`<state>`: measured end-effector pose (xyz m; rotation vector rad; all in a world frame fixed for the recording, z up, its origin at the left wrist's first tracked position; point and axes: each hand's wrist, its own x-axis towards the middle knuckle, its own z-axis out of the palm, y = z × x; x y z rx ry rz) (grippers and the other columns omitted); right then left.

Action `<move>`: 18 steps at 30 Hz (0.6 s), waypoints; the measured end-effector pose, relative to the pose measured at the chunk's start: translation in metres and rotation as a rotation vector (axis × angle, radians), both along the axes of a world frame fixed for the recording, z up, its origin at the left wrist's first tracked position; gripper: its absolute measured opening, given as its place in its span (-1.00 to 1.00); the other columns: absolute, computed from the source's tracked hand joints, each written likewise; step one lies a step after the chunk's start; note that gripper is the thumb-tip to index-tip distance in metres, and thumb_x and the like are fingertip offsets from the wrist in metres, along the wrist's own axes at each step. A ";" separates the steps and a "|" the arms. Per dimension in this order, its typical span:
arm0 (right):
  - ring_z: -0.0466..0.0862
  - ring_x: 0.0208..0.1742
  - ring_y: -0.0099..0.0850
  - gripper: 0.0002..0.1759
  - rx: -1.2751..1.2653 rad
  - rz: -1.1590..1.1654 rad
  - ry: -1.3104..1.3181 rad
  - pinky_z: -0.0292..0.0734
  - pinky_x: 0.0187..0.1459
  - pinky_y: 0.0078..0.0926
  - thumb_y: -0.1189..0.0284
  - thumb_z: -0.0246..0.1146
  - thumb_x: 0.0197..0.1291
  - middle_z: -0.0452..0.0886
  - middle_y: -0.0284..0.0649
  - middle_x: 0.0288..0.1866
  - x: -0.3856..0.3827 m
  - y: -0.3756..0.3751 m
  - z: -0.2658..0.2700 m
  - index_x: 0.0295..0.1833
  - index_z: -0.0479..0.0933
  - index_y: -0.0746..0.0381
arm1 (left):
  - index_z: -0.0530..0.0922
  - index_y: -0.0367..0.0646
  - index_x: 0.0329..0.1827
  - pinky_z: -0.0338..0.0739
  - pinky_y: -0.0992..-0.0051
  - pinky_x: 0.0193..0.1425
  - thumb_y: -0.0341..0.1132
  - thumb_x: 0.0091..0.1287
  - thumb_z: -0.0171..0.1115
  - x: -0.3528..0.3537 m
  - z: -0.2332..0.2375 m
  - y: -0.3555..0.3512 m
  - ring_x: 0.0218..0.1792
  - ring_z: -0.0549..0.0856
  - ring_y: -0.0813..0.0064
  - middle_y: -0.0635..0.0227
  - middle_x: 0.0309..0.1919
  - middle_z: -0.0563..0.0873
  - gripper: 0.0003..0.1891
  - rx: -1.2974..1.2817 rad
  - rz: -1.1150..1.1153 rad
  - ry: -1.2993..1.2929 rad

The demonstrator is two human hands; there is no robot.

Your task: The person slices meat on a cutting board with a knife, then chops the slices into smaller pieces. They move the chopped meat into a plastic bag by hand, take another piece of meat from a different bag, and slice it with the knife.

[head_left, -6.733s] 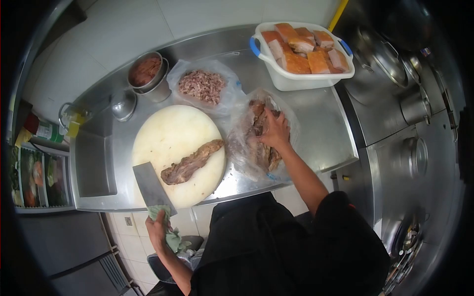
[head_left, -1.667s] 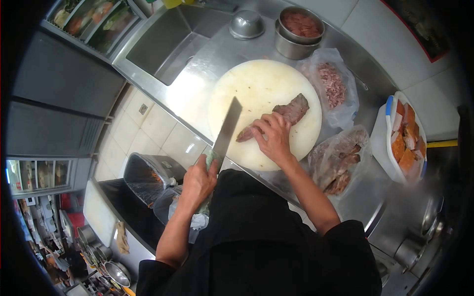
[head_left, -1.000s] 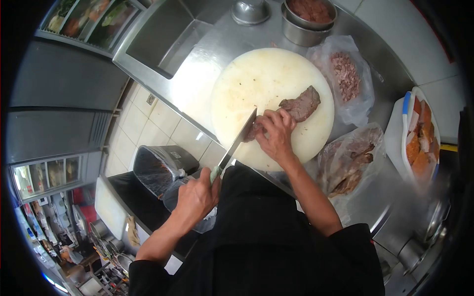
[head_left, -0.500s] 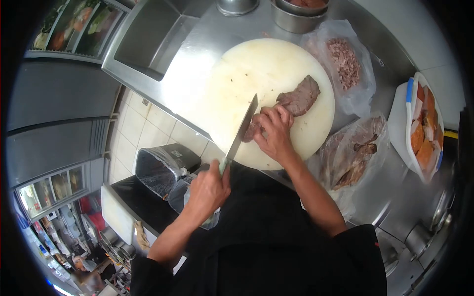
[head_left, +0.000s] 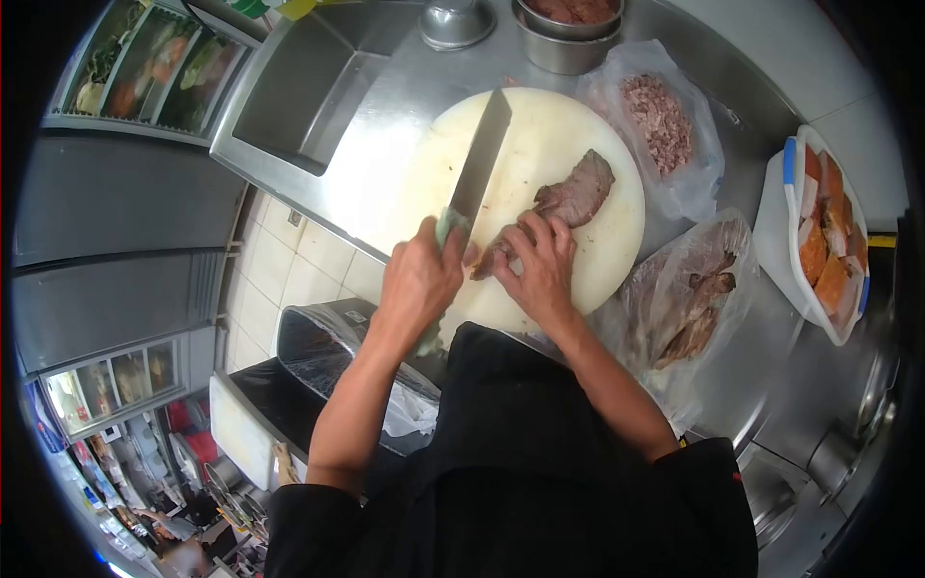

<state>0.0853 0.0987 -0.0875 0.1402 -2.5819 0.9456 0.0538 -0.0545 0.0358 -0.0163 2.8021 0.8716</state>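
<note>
My left hand is closed round the handle of a large knife, with pale green material wrapped at the handle. Its broad blade lies over the left part of a round, pale cutting board and points at the far rim. On the board, my right hand presses its bent fingers on a long piece of dark brown cooked meat. The meat's near end shows by my right thumb, close to the knife handle. Small dark crumbs lie scattered on the board.
A bag of chopped meat and a bag of larger meat pieces lie right of the board. Beyond are a white tub of orange-brown pieces and metal bowls. A sink is far left; a lined bin stands below.
My left hand has moved forward, and the knife has gone from beside the meat's near end to farther up the board. My right hand stays on the meat.
</note>
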 end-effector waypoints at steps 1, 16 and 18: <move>0.36 0.29 -0.12 -0.69 -0.012 0.038 -0.008 0.31 0.19 -0.01 0.32 0.37 0.08 0.52 -0.29 0.17 -0.002 0.001 -0.003 -0.01 0.62 0.06 | 0.52 -0.37 -0.20 0.54 -0.09 -0.21 -0.22 0.48 0.18 0.008 0.002 -0.004 -0.33 0.66 -0.36 -0.29 -0.49 0.65 -0.70 -0.009 0.009 -0.005; 0.34 0.28 0.02 -0.64 -0.091 0.140 -0.011 0.35 0.27 -0.04 0.37 0.40 0.03 0.54 -0.20 0.15 -0.008 0.004 -0.008 0.00 0.61 0.11 | 0.42 -0.30 -0.21 0.55 -0.13 -0.43 -0.29 0.46 0.22 0.095 0.015 -0.020 -0.52 0.64 -0.32 -0.21 -0.65 0.60 -0.76 -0.173 -0.097 -0.098; 0.34 0.27 0.02 -0.63 -0.101 0.140 -0.013 0.36 0.26 -0.04 0.37 0.40 0.02 0.54 -0.20 0.15 -0.008 0.005 -0.007 0.01 0.61 0.12 | 0.41 -0.29 -0.21 0.55 -0.11 -0.45 -0.30 0.46 0.22 0.095 0.013 -0.020 -0.54 0.64 -0.31 -0.19 -0.66 0.60 -0.77 -0.191 -0.111 -0.096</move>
